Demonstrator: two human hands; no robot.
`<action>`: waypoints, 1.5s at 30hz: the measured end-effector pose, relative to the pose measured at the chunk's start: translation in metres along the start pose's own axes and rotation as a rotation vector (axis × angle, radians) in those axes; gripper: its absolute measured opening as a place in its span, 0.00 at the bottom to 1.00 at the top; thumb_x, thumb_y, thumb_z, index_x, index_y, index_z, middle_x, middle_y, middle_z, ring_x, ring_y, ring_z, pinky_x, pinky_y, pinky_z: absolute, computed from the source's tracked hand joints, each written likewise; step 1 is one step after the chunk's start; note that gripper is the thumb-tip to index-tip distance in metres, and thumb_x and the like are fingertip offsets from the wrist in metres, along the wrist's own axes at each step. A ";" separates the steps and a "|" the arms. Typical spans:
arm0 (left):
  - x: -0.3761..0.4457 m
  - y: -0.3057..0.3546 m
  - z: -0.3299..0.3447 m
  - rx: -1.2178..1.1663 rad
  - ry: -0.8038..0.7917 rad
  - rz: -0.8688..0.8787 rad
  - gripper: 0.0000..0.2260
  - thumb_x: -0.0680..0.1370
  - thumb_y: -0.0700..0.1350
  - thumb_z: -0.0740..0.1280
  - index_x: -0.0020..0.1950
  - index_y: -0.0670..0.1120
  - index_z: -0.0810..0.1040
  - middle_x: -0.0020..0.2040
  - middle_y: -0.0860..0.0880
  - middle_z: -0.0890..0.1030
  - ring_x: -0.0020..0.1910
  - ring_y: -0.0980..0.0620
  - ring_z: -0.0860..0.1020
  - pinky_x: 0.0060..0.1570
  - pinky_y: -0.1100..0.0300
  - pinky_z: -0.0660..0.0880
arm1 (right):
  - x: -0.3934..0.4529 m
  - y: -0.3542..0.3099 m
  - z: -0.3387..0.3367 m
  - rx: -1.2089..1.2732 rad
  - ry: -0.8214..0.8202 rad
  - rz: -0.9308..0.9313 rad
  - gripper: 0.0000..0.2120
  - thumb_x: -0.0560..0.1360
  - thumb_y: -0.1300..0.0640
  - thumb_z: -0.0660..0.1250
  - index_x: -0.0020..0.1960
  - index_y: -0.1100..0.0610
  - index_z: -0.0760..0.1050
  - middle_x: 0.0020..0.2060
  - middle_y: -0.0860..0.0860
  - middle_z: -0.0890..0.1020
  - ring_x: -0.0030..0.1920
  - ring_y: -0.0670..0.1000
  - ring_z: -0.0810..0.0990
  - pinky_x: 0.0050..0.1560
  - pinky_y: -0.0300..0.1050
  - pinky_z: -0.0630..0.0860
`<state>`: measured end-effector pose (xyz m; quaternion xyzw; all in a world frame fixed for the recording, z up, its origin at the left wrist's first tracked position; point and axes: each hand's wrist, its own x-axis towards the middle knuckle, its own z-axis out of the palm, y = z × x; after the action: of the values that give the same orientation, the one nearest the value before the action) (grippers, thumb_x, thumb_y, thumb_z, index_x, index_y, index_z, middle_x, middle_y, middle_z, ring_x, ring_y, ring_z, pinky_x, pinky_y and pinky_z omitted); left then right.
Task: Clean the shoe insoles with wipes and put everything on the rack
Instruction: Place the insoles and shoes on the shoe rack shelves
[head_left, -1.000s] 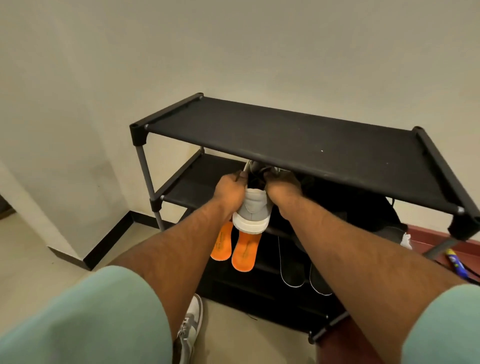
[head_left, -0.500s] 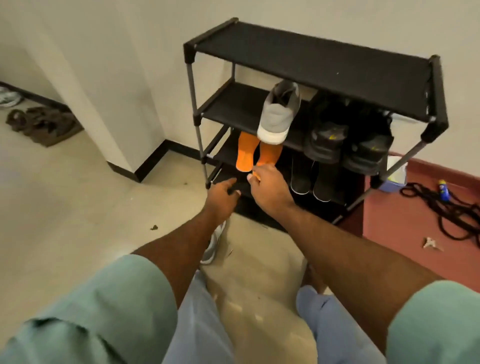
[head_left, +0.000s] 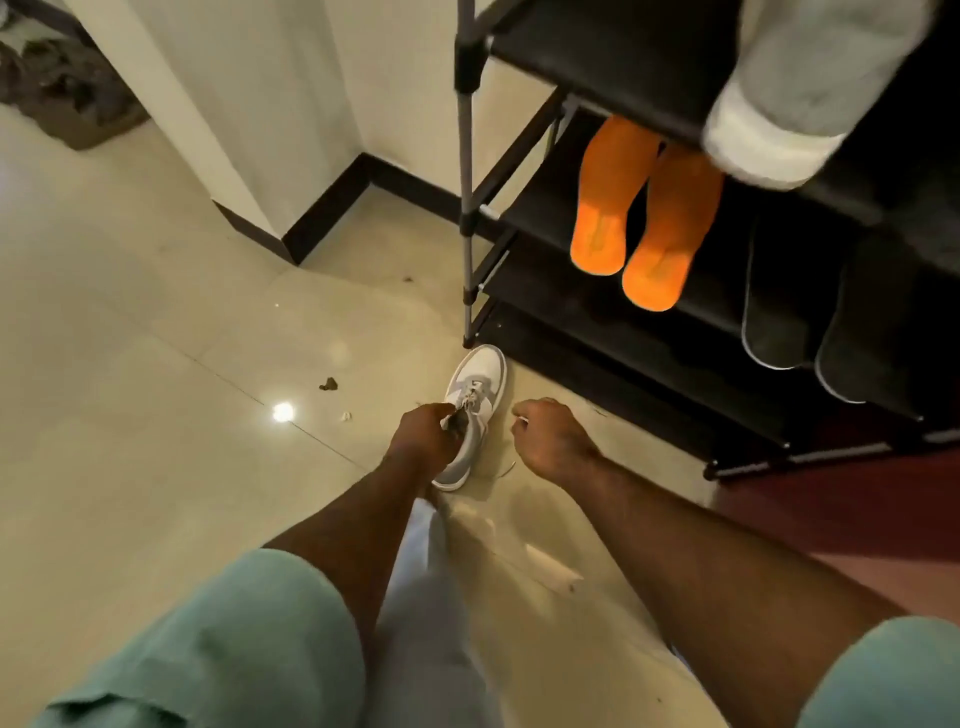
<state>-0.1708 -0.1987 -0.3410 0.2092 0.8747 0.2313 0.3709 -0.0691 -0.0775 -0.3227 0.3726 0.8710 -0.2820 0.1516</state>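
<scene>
**Now the second sneaker gets picked up off the floor**

Down low, the left hand (head_left: 423, 434) has its fingers curled into the collar of the white-and-grey sneaker (head_left: 475, 402), gripping it near the laces, toe pointing away toward the foot of the rack (head_left: 623, 364). The right hand (head_left: 553, 441) hovers just beside the shoe, fingers loosely curled, holding nothing that I can see, ready to help.

The risk here, as I judge it: that one-handed grip sits at the tongue and laces, so the shoe could swing or slip as it lifts, or the toe could knock the rack's grey post (head_left: 466, 171) just beyond it. A loose lace may snag too. The right hand closing on the heel would steady things.

The sneaker itself lies flat on the glossy tile floor (head_left: 156, 364), white toe cap, grey side panels, laces bunched under the left fingers; whether an insole sits inside, I cannot tell.

Further out past the hands, its partner, a grey shoe with a white sole (head_left: 800, 88), already sits on an upper shelf, heel hanging over the edge. Below that, a pair of orange insoles (head_left: 639, 218) lean side by side on a middle shelf, and to their right two dark insoles (head_left: 810, 312) with pale edging stand alongside. A few crumbs of debris (head_left: 328, 384) dot the floor off to the left.
</scene>
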 end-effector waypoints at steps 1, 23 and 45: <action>0.015 -0.009 0.007 0.003 -0.019 -0.019 0.16 0.81 0.41 0.64 0.69 0.43 0.76 0.67 0.41 0.77 0.67 0.41 0.74 0.64 0.57 0.69 | 0.014 0.001 0.013 0.014 -0.031 0.004 0.11 0.79 0.58 0.59 0.57 0.58 0.77 0.55 0.56 0.79 0.56 0.57 0.77 0.47 0.41 0.69; 0.071 -0.003 0.063 0.015 0.024 -0.056 0.10 0.78 0.41 0.61 0.49 0.40 0.81 0.45 0.42 0.81 0.44 0.41 0.78 0.41 0.55 0.72 | 0.042 0.050 0.064 0.435 0.014 0.128 0.24 0.76 0.53 0.66 0.71 0.45 0.64 0.61 0.51 0.79 0.61 0.55 0.76 0.61 0.50 0.74; -0.361 0.315 0.112 0.054 0.129 0.664 0.09 0.78 0.43 0.61 0.50 0.43 0.81 0.45 0.44 0.82 0.45 0.42 0.80 0.47 0.49 0.78 | -0.392 0.196 -0.212 0.709 0.721 0.118 0.22 0.75 0.58 0.62 0.69 0.48 0.69 0.62 0.49 0.78 0.61 0.52 0.76 0.62 0.46 0.71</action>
<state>0.2042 -0.1114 -0.0342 0.4774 0.7862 0.3292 0.2136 0.3284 -0.0599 -0.0421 0.5234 0.6961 -0.4046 -0.2789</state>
